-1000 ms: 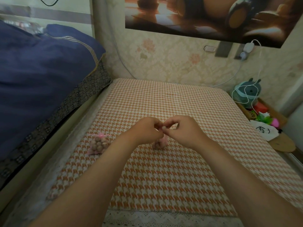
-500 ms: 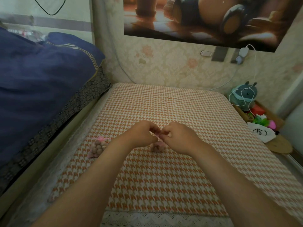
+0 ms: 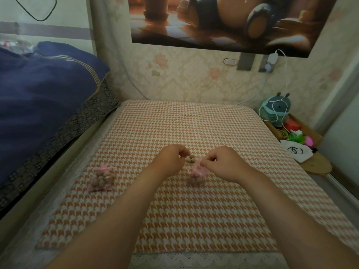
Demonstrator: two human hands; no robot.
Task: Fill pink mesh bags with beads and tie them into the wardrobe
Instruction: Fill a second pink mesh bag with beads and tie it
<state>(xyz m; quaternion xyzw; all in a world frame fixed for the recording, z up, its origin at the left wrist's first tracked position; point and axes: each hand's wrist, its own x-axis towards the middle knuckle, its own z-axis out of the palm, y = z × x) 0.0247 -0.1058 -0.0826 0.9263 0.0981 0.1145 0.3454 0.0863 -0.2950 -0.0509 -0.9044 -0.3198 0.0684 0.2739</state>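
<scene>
- Our pink mesh bag (image 3: 195, 175) beside the loose beads (image 3: 190, 159): we judge it light, floppy; take its neck.
- Our right hand (image 3: 226, 165) pinches there; our left hand (image 3: 170, 162) curls its fingers, holding unclear.

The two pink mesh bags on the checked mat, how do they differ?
The left bag lies alone, untouched; the centre bag sits between the hands, its top pinched by the right hand. The left bag looks fuller and wider; the centre bag looks smaller, partly hidden. Both are pink mesh holding brownish beads, resting on the mat.
</scene>
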